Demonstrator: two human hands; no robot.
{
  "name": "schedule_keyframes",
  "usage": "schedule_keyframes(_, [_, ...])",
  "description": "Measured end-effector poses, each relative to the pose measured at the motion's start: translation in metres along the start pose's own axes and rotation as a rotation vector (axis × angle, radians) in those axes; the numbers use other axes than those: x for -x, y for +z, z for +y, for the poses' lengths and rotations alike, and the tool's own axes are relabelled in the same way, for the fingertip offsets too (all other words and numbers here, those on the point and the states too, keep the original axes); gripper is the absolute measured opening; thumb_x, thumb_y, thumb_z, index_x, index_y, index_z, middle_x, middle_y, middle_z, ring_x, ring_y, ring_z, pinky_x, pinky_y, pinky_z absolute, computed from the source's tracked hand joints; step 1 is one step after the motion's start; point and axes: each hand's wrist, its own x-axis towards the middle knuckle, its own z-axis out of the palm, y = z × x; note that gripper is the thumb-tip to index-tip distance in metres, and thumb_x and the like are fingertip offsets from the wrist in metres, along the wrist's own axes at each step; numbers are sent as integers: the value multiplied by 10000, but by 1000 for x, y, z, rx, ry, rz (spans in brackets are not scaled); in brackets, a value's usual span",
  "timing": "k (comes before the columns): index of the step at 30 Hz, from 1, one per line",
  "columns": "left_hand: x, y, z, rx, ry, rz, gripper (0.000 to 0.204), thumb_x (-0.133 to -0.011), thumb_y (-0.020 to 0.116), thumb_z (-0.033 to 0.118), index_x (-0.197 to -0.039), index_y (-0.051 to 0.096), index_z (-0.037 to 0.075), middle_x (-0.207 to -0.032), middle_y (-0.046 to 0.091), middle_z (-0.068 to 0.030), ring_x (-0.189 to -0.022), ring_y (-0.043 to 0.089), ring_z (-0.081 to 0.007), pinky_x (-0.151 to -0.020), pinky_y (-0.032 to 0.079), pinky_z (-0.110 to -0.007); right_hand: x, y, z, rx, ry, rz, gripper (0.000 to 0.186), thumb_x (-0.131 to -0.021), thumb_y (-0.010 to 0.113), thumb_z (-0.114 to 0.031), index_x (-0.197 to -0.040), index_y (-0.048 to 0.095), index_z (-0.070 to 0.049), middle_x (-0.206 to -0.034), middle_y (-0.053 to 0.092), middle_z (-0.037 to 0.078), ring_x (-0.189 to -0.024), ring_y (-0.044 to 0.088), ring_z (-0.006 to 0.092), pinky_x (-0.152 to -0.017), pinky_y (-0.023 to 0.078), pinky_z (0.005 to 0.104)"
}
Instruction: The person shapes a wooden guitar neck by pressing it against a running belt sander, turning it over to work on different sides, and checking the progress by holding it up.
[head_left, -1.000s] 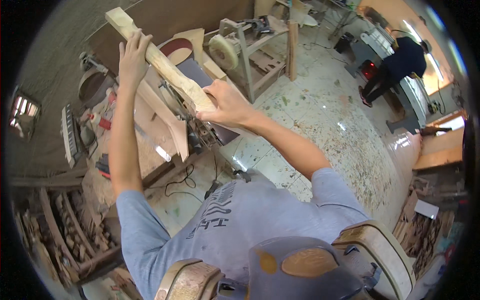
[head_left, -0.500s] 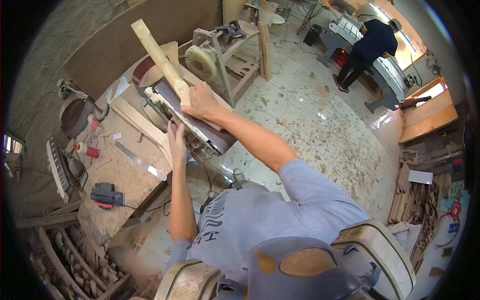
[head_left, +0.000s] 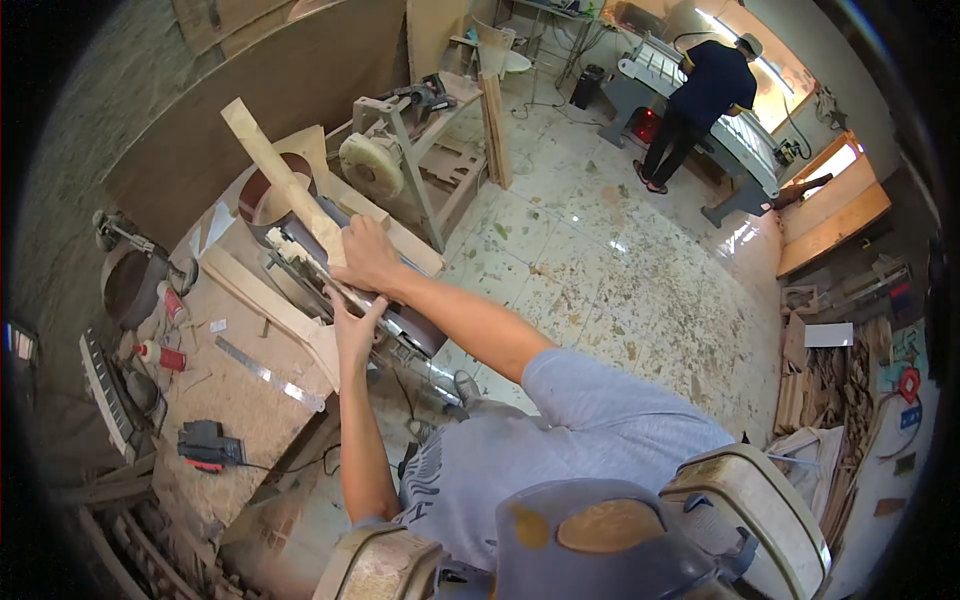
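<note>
A long pale piece of wood [head_left: 268, 160] lies slantwise over the dark belt of a belt sander [head_left: 422, 333], its far end sticking out past the machine. My right hand [head_left: 367, 254] is closed around the wood's near end and presses it onto the belt. Just below, at the sander's near edge, is my left hand [head_left: 352, 328], thumb and fingers spread apart against that edge. Whatever its fingertips touch there is partly hidden. Beside the sander, another long wooden piece [head_left: 262, 298] rests on the workbench [head_left: 235, 395].
On the bench lie a metal ruler [head_left: 262, 368], a red-and-white bottle [head_left: 165, 355] and a black power tool [head_left: 208, 446] with a cord. A disc sander [head_left: 372, 165] stands beyond. A person [head_left: 705, 90] works at a large machine far right. Wood scraps [head_left: 845, 390] are piled at right.
My left hand's fingers, stretched upward before, now spread into a V at the sander's edge. My right hand stays on the wood. The whole view has shifted slightly.
</note>
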Motion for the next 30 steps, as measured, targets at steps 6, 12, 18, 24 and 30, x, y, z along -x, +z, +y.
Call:
schedule_keyframes(6, [-5,5,-7,-77,23,67,1093,-772,822,250,-1585,143,-20,-1570,304,-255,-1421,369,-320,-1170,299,-368,-5,-4,-5,-9,40,-88,629,-673,798,-422,-1023,648,79,-1110,545,202,-1114,495,346,-968,413,427])
schedule_keyframes(12, [-6,10,3,-71,-11,88,1119,-746,805,273,-1585,126,-26,-1593,244,-294,-1459,313,-371,-1191,259,-374,-8,-8,-7,-6,84,-143,620,-689,796,-405,-1054,646,74,-1139,545,196,-1136,489,340,-982,400,425])
schedule_keyframes(18, [-9,14,-10,-101,-49,175,1141,-739,799,348,-1574,129,-49,-1573,229,-345,-1472,282,-388,-1200,231,-382,-7,-8,-4,-27,91,-137,635,-695,794,-393,-1084,637,83,-1178,537,206,-1170,472,348,-999,389,432])
schedule_keyframes(24, [-9,19,-4,-81,5,174,1117,-741,796,320,-1568,144,-52,-1562,253,-323,-1465,284,-374,-1201,226,-388,-6,-2,1,-26,82,-96,632,-699,788,-381,-1090,626,88,-1177,534,210,-1152,475,354,-987,394,433])
schedule_keyframes(30, [-9,22,-7,-109,61,223,979,-789,775,202,-1564,214,-3,-1472,382,-225,-1301,446,-300,-1083,368,-368,-6,7,4,4,17,55,570,-668,780,-399,-970,618,56,-1037,515,183,-1053,483,343,-915,414,437])
